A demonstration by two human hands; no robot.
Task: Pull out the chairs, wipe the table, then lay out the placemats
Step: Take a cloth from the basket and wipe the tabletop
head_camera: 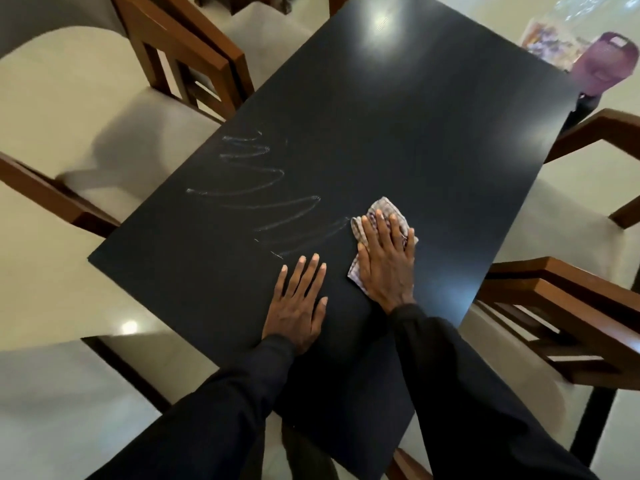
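Wiping stage: the checked cloth lies on the near-right part of the dark table, pressed flat under the spread right hand; the left hand, fingers straight, braces just beside it. Zigzag streaks to the left suggest overlapping strokes with even pressure. Chairs stand clear on both sides.

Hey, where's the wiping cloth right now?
Head view: the checked cloth lies on the dark table, right of centre, pressed flat under the right hand, with the left hand flat on the table just to its left.
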